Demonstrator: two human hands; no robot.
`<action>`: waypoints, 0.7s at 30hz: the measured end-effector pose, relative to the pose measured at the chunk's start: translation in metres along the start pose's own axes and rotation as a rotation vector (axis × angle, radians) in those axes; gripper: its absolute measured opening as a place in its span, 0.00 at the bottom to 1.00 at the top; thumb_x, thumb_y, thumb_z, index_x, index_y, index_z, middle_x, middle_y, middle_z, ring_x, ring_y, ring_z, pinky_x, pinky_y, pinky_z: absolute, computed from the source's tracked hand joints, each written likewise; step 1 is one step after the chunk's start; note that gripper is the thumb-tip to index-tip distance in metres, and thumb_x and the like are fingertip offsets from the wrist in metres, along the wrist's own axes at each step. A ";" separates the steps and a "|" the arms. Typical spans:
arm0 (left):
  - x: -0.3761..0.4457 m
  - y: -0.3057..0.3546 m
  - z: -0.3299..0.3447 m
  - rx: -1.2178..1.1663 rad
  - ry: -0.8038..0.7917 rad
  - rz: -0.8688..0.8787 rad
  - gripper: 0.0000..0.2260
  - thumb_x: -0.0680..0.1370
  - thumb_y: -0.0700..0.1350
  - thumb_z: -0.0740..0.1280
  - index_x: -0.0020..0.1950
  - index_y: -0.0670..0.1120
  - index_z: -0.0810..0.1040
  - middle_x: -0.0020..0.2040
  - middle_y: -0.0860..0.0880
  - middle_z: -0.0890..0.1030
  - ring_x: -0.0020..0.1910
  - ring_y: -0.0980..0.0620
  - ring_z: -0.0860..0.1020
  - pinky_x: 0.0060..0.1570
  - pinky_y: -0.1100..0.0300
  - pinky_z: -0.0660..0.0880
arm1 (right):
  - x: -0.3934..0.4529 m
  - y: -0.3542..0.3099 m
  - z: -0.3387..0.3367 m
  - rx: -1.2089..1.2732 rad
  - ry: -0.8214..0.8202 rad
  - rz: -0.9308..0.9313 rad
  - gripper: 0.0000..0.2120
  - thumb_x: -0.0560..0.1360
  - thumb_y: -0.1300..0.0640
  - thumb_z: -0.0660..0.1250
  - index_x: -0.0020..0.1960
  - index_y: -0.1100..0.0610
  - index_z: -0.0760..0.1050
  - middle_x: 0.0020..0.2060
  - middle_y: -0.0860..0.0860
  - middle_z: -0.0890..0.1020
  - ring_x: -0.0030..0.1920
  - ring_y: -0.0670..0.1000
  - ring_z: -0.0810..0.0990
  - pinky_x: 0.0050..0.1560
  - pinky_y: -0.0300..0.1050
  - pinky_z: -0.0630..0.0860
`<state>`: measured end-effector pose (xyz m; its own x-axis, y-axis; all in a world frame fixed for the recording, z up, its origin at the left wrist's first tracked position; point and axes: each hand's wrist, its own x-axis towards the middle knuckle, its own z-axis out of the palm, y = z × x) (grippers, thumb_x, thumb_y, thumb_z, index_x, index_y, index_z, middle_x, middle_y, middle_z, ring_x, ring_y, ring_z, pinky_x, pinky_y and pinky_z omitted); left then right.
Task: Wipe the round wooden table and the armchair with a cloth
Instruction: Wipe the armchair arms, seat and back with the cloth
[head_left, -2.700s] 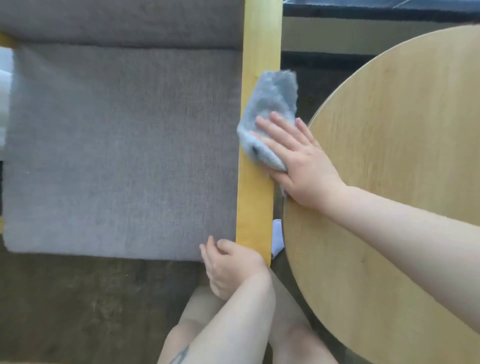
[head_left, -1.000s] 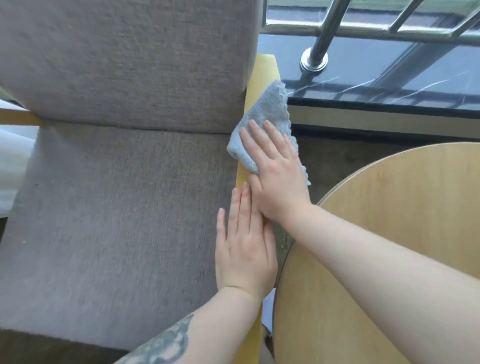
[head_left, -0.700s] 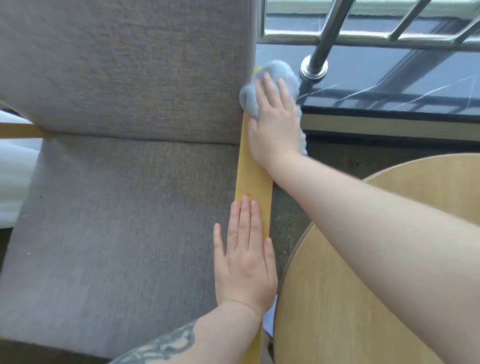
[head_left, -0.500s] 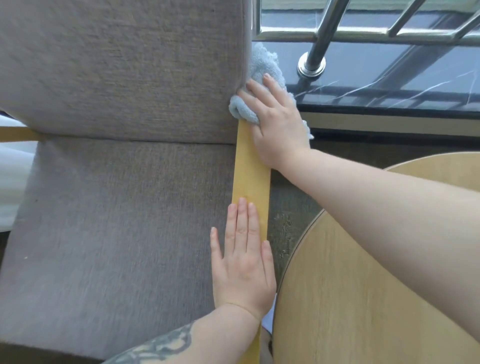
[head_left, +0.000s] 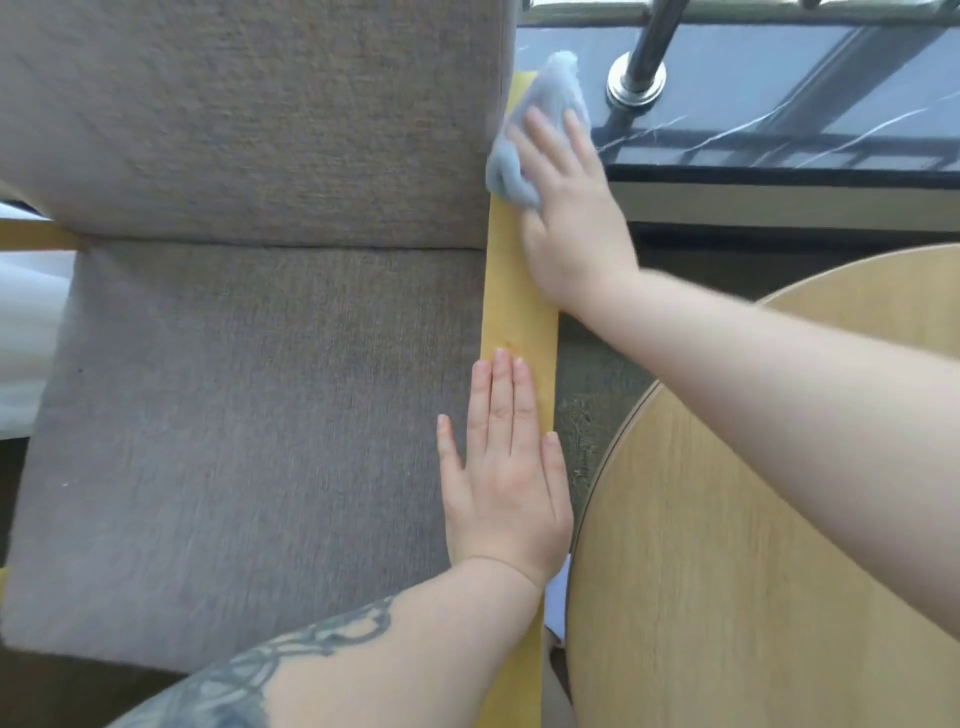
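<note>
The armchair has a grey fabric seat (head_left: 249, 441) and backrest, with a yellow wooden armrest (head_left: 517, 317) running along its right side. My right hand (head_left: 569, 218) presses a light blue-grey cloth (head_left: 540, 130) flat onto the far end of that armrest, beside the backrest; its fingers lie straight over the cloth. Nearer to me, my left hand (head_left: 506, 478) rests flat on the same armrest with straight fingers, its thumb over the seat cushion. The round wooden table (head_left: 753, 597) fills the lower right, partly under my right forearm.
A metal railing post (head_left: 638, 78) stands on a dark marble sill just right of the cloth. The chair's other wooden armrest (head_left: 36, 236) shows at the left edge, next to white fabric. A narrow gap of dark floor separates armrest and table.
My right hand has slid the cloth along the far end of the armrest, by the backrest. My left hand, earlier at the armrest's near end, has stayed flat on it for the last second.
</note>
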<state>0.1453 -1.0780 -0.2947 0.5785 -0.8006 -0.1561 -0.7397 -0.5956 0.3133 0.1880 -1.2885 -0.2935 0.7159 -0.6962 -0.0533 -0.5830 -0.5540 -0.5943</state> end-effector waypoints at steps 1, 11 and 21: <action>0.002 0.001 0.001 -0.005 0.002 -0.007 0.25 0.82 0.49 0.46 0.79 0.46 0.52 0.79 0.51 0.50 0.78 0.54 0.47 0.71 0.41 0.59 | -0.029 0.004 -0.002 -0.012 -0.031 -0.046 0.28 0.77 0.61 0.53 0.77 0.55 0.58 0.77 0.49 0.57 0.77 0.54 0.47 0.76 0.43 0.45; -0.001 -0.011 -0.008 -0.500 0.129 -0.162 0.27 0.81 0.49 0.47 0.78 0.41 0.50 0.79 0.45 0.48 0.78 0.50 0.46 0.76 0.53 0.49 | -0.122 -0.031 0.021 0.103 -0.067 0.009 0.25 0.79 0.59 0.58 0.76 0.52 0.61 0.76 0.48 0.58 0.78 0.50 0.45 0.74 0.41 0.41; -0.151 -0.058 0.000 -0.425 -0.169 0.032 0.28 0.83 0.55 0.46 0.78 0.49 0.37 0.79 0.53 0.42 0.78 0.55 0.47 0.73 0.52 0.51 | -0.188 -0.060 0.050 -0.018 0.082 0.161 0.26 0.76 0.60 0.59 0.75 0.54 0.63 0.75 0.50 0.62 0.77 0.56 0.53 0.74 0.60 0.55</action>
<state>0.1009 -0.9221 -0.2892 0.4676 -0.8385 -0.2797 -0.5293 -0.5191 0.6711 0.1076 -1.1012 -0.2876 0.5798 -0.8108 -0.0805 -0.6945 -0.4401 -0.5691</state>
